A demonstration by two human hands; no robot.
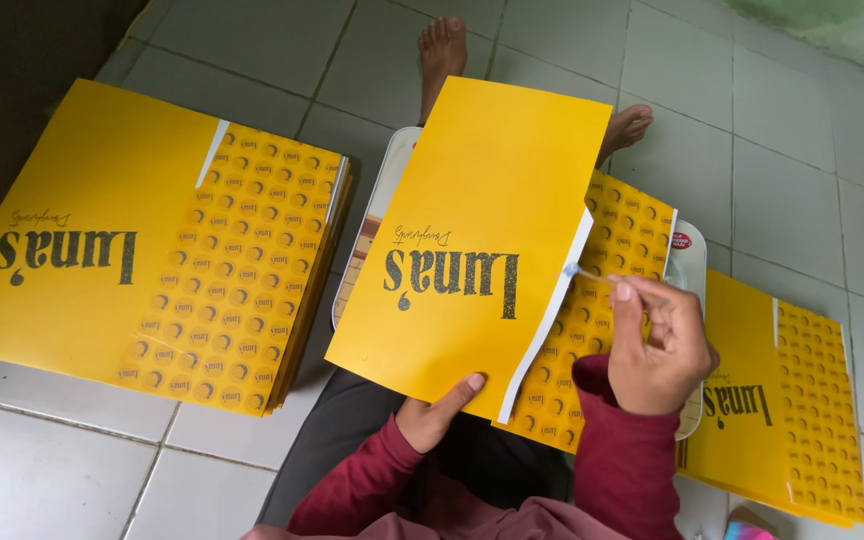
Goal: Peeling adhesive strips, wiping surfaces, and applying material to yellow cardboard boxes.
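A yellow printed sheet (pixel 472 230) with a dotted round-pattern panel on its right side rests on a white tray (pixel 384 180) over my lap. My left hand (pixel 437 410) grips the sheet's near edge, thumb on top. My right hand (pixel 657 345) pinches a thin stick (pixel 592 275) whose tip touches the sheet's white flap edge (pixel 557 320), just left of the dotted panel (pixel 612 290).
A stack of the same yellow sheets (pixel 142 250) lies on the tiled floor (pixel 802 150) at left. Another stack (pixel 782 410) lies at right, partly under the tray. My bare feet (pixel 442 50) stretch out beyond the tray. A dark wall edge stands at far left.
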